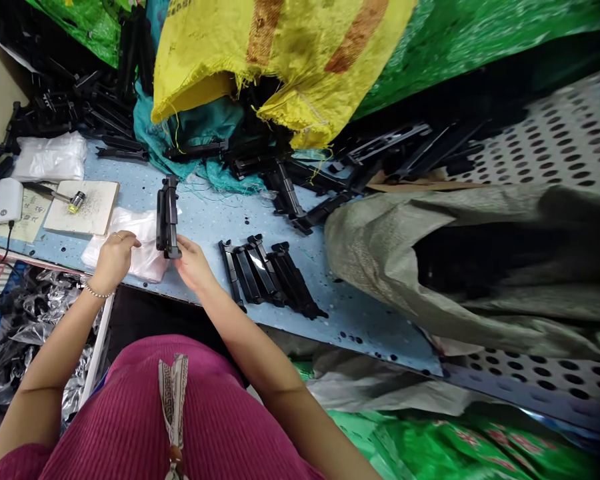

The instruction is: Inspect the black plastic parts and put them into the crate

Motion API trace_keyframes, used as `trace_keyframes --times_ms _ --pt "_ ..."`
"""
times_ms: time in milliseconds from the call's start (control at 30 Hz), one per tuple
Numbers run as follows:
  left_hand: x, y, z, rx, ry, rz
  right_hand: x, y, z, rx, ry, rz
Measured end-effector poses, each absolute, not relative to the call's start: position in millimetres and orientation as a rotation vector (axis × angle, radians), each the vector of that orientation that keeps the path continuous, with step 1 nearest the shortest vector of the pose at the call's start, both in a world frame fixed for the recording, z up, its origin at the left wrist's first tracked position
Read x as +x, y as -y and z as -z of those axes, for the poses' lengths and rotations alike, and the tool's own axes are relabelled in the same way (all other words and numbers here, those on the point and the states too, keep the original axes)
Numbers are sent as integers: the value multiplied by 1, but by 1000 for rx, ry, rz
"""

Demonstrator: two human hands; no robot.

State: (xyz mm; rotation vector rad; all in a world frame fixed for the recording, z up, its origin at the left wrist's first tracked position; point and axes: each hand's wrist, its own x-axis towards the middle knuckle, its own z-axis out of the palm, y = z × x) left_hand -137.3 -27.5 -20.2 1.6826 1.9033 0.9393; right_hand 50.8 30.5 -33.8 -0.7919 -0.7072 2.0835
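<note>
My right hand (194, 265) holds a long black plastic part (167, 217) by its near end, with the part standing out over the table. Beside it, my left hand (114, 259) has its fingers drawn together at a stack of clear plastic bags (150, 265). Whether a bag is pinched in those fingers I cannot make out. To the right of my right hand, several similar black parts (265, 273) lie side by side on the blue tabletop (205, 220).
A notepad (85, 217) with a small battery-like cylinder (77, 202), a white device (9, 200) and another bag stack (50, 157) stand left. Black parts (290, 190) spill from a yellow sack (280, 53) behind. A grey sack (380, 233) lies right; a crate (97, 347) holds bagged parts below.
</note>
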Motion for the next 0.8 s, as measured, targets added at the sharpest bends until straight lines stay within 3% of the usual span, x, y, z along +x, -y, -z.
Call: trace_keyframes --times_ms 100,200,300,400,600,733,800 --pt "-146 28 18 1840 -1936 -820 72 -15 40 -757 655 -2305" --pt "-153 29 12 1761 -1898 -878 91 3 51 -652 427 -2747" --pt "-141 41 4 1821 -1877 -944 94 11 64 -564 152 -2956" --pt "-115 66 -4 2048 -1698 -930 86 13 70 -576 162 -2873" --pt "-93 109 -20 2126 -1383 -866 78 28 57 -838 780 -2491" --pt "-100 117 -26 2110 -1334 -883 73 34 49 -830 704 -2427" --pt "-98 117 -26 2124 -1380 -826 71 37 42 -928 909 -2234"
